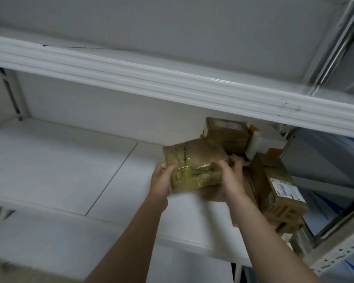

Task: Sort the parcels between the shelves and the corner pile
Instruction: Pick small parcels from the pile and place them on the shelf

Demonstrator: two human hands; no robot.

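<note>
A brown cardboard parcel (194,164) wrapped in shiny clear tape is held above the white shelf board (70,164). My left hand (163,180) grips its left end, thumb on top. My right hand (232,176) grips its right end, fingers curled over the far edge. Just right of it lies a heap of parcels at the shelf's right end: a brown box with a white barcode label (282,193), a brown box at the back (227,131) and a white packet with orange corners (262,141). The held parcel touches or overlaps this heap; which, I cannot tell.
The white beam of the shelf above (172,82) crosses the view close overhead. A grey box (325,158) and blue-and-white bags (335,203) fill the neighbouring bay on the right. A perforated metal upright (339,254) stands at the lower right.
</note>
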